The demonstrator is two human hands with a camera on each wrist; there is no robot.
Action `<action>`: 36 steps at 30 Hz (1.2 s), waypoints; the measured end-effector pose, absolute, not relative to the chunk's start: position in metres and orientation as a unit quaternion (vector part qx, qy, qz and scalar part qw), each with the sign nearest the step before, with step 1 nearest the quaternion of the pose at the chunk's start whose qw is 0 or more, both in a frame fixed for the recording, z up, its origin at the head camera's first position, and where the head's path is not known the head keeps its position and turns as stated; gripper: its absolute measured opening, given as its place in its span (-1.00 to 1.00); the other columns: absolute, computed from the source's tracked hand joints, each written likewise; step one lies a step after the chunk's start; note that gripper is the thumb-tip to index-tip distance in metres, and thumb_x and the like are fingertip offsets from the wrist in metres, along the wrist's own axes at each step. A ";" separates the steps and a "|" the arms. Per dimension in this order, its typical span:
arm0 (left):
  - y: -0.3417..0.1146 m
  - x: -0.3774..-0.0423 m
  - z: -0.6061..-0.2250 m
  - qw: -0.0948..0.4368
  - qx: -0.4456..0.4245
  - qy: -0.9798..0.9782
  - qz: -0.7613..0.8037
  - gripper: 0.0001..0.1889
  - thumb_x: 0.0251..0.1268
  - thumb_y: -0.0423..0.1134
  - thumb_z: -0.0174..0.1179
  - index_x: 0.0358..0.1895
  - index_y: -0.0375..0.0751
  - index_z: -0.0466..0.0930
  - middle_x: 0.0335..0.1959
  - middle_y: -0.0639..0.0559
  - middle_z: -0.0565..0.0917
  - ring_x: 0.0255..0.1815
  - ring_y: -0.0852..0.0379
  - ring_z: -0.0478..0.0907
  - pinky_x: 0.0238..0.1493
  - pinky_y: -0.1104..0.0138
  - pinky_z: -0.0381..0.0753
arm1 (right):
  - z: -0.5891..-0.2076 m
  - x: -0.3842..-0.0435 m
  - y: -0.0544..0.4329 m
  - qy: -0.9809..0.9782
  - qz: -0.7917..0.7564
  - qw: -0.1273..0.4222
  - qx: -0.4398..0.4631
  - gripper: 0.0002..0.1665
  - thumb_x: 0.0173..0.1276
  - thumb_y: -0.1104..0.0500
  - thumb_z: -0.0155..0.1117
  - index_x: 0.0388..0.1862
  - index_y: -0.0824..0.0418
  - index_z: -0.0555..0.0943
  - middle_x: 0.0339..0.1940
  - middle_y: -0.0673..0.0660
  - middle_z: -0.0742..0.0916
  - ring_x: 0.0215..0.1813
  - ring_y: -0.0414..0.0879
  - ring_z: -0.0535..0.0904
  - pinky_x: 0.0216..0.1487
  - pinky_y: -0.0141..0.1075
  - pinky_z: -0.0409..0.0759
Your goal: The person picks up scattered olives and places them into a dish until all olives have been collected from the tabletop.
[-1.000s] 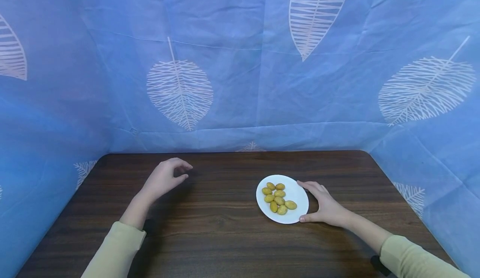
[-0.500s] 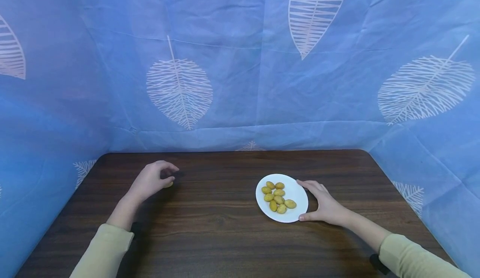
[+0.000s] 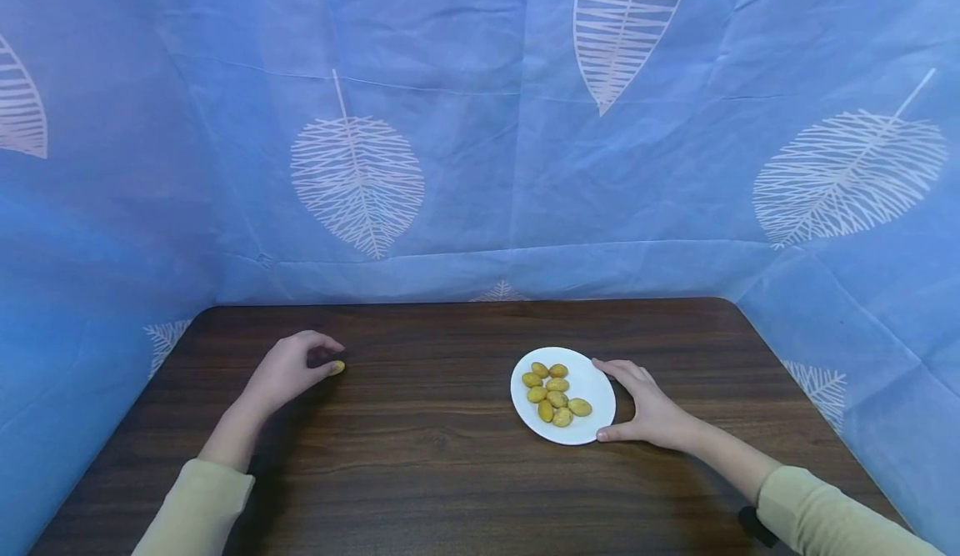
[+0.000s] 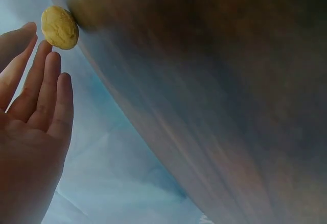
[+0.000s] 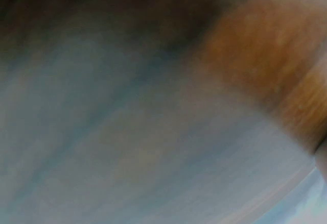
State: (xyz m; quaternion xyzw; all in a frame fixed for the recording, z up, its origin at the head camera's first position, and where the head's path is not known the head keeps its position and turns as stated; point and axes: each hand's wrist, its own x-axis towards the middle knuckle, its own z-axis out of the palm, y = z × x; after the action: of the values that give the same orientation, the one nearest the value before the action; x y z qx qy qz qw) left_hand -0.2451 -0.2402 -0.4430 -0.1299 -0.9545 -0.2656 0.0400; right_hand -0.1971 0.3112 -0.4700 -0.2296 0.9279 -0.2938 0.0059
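A small yellow oval piece with a wrinkled surface (image 4: pixel 60 27), its exact kind unclear, lies on the table by the fingertips of my left hand (image 3: pixel 287 373). In the left wrist view, the fingers (image 4: pixel 62 96) of that hand are extended and do not grip the piece. My right hand (image 3: pixel 647 410) holds the rim of a white plate (image 3: pixel 596 393), with the thumb at the near side and the fingers farther back. Several similar yellow pieces (image 3: pixel 557 399) lie grouped on the plate. The right wrist view is blurred and hides the right hand's grip.
The dark wood-grain table (image 3: pixel 435 473) runs beneath both arms. A blue cloth with white leaf prints (image 3: pixel 480 147) hangs behind it and along both sides. Bare tabletop stretches between the left hand and the plate.
My left hand has moved left and slightly toward me, and the yellow piece by its thumb has come into view. The right hand and plate have stayed in place.
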 end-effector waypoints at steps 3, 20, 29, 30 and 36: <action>-0.242 -0.244 -0.444 0.035 -0.123 -0.957 -0.262 -0.77 0.36 -0.38 0.42 0.04 -0.25 0.79 0.03 -0.20 0.78 0.03 -0.17 0.71 0.14 -0.14 0.70 | -0.470 -0.197 0.311 0.928 -0.294 0.006 -0.230 0.27 0.01 -0.05 0.80 0.61 0.33 0.33 0.44 0.43 0.48 0.44 0.47 0.34 0.25 0.44 0.49; -0.243 -0.244 -0.446 -0.003 -0.122 -0.964 -0.235 -0.79 0.33 -0.43 0.41 0.00 -0.28 0.78 0.02 -0.25 0.76 0.00 -0.18 0.71 0.06 -0.13 0.71 | -0.470 -0.197 0.311 0.929 -0.290 0.009 -0.228 0.28 0.00 -0.05 0.80 0.61 0.32 0.33 0.44 0.43 0.49 0.44 0.48 0.34 0.26 0.45 0.48; -0.241 -0.243 -0.443 -0.010 -0.122 -0.965 -0.230 -0.80 0.34 -0.41 0.42 0.00 -0.27 0.78 -0.02 -0.22 0.77 -0.07 -0.12 0.71 -0.02 -0.08 0.72 | -0.468 -0.197 0.310 0.929 -0.292 0.010 -0.225 0.28 0.01 -0.06 0.80 0.60 0.34 0.33 0.44 0.44 0.48 0.44 0.48 0.33 0.26 0.45 0.49; -0.241 -0.243 -0.443 -0.012 -0.120 -0.966 -0.230 -0.80 0.35 -0.40 0.42 0.00 -0.27 0.78 -0.02 -0.20 0.77 -0.07 -0.11 0.71 -0.02 -0.07 0.72 | -0.468 -0.197 0.310 0.930 -0.292 0.010 -0.225 0.28 0.01 -0.06 0.80 0.60 0.34 0.33 0.44 0.44 0.48 0.44 0.48 0.34 0.26 0.45 0.49; -0.238 -0.245 -0.442 -0.007 -0.130 -0.964 -0.231 -0.82 0.36 -0.38 0.42 -0.01 -0.27 0.78 -0.05 -0.18 0.78 -0.10 -0.06 0.71 -0.03 -0.05 0.73 | -0.467 -0.196 0.310 0.929 -0.292 0.008 -0.227 0.27 0.01 -0.05 0.80 0.60 0.34 0.34 0.44 0.44 0.49 0.44 0.48 0.34 0.26 0.44 0.49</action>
State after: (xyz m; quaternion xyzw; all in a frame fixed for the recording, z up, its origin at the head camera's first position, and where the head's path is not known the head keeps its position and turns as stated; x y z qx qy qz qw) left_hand -0.2450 -0.2378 -0.4422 -0.1298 -0.9641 -0.2314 -0.0071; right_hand -0.1964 0.3100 -0.4674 -0.2265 0.9291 -0.2923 0.0083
